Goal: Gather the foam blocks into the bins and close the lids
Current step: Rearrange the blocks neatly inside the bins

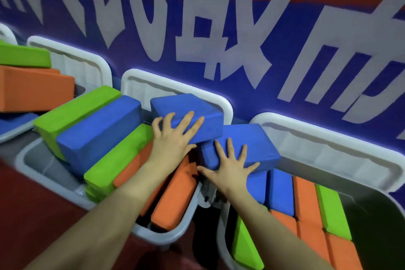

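My left hand lies flat with spread fingers on a blue foam block that sits high at the back of the middle bin. My right hand presses flat on a second blue block that bridges the gap toward the right bin. The middle bin is piled with green, blue and orange blocks above its rim. Blue, orange and green blocks stand in rows in the right bin. Both bins' white lids stand open against the wall.
A third bin at far left holds green and orange blocks, its lid also raised. A blue banner wall with large white characters stands right behind the bins. Red floor shows in front.
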Available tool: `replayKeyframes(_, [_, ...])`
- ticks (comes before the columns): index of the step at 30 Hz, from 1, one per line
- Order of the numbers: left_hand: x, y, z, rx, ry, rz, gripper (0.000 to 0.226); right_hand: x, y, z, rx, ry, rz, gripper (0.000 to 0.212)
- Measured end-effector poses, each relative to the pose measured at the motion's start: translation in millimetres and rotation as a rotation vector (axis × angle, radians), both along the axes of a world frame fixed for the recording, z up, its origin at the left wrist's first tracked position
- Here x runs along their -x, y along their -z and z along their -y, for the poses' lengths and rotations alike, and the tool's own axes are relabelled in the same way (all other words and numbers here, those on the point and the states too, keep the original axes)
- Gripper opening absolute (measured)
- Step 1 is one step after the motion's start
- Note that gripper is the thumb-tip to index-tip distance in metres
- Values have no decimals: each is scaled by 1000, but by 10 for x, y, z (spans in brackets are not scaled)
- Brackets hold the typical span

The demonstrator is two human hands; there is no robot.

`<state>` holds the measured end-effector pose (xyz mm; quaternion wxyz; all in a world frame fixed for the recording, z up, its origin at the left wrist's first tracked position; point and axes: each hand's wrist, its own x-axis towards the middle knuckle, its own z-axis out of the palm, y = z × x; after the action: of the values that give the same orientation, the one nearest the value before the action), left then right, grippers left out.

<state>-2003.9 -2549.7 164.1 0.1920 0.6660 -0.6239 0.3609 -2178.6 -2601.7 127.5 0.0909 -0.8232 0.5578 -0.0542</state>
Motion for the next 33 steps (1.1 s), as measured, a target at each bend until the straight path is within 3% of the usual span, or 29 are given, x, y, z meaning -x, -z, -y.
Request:
replayKeyframes(5, [-25, 54, -73, 18, -15, 5, 87, 116, 15, -51, 22, -9, 69, 84])
replayKeyframes(8, [7, -22, -67, 56, -13, 20, 86, 352, -8, -114, 40, -42, 203, 85])
replayKeyframes(14, [403, -105, 65, 106, 21, -10, 82, 1037, -115, -136, 40, -187, 423, 62])
replayKeyframes(18, [845, -174, 156, 147, 79, 12, 78, 1335, -183, -133, 108, -290, 377, 67])
replayKeyframes(20, [1075, -165, 194, 147, 129, 18, 78, 1424, -163, -119, 160, -325, 354, 56])
replayKeyframes(26, [1413, -123, 185, 139, 77, -40, 64, 1768, 28, -146, 267, -302, 435, 41])
replayKeyframes(29, [1391, -93, 163, 116, 58, -51, 75, 1848, 155, -194, 330, -284, 390, 41])
replayKeyframes(33, [1410, 58, 113, 61, 37, -88, 81, 1864, 283, -211, 257, -27, 350, 52])
